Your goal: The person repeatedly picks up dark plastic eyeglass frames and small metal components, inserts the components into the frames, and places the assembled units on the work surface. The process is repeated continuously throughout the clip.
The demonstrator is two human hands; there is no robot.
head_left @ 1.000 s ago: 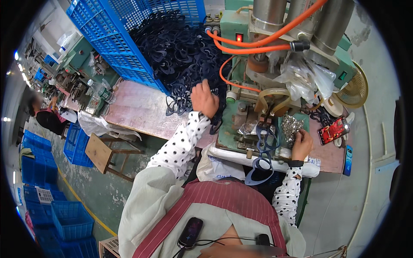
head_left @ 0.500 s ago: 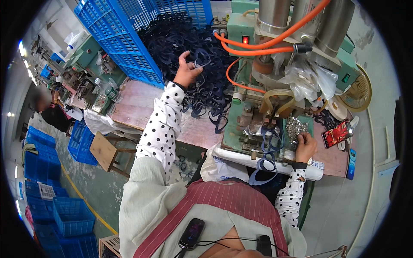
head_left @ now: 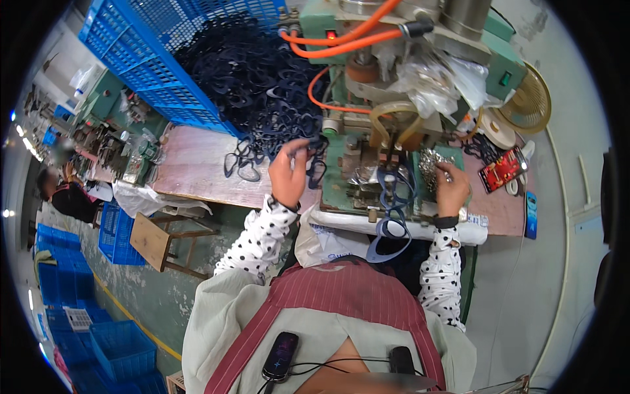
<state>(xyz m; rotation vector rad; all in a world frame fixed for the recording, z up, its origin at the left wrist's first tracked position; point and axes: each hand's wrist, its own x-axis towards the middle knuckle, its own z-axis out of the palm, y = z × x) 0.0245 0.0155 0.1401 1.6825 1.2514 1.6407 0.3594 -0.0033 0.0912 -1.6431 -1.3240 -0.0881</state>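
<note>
My left hand (head_left: 289,176) is raised over the front of the table, its fingers pinched on a dark blue rubber loop (head_left: 317,143) that is partly hidden. Behind it spreads a heap of similar dark loops (head_left: 262,98), spilling from a tipped blue crate (head_left: 154,69). At the right, my right hand (head_left: 453,189) has thumb and fingers closed beside a pile of small shiny metal pieces (head_left: 430,164). What they hold is too small to make out. Between my hands, a string of blue loops (head_left: 394,226) hangs from the green press (head_left: 338,164) over its front edge.
Orange air hoses (head_left: 354,46) and a plastic bag (head_left: 433,82) are on the press. To the right lie a red phone-like item (head_left: 504,169), a blue item (head_left: 531,215) and a fan (head_left: 528,98). A wooden stool (head_left: 154,240) and blue crates (head_left: 125,348) stand left. Another person (head_left: 69,197) sits far left.
My left hand has come back from the heap toward me and the press, with the loop at its fingertips. My right hand remains by the metal pieces. The whole view has shifted.
</note>
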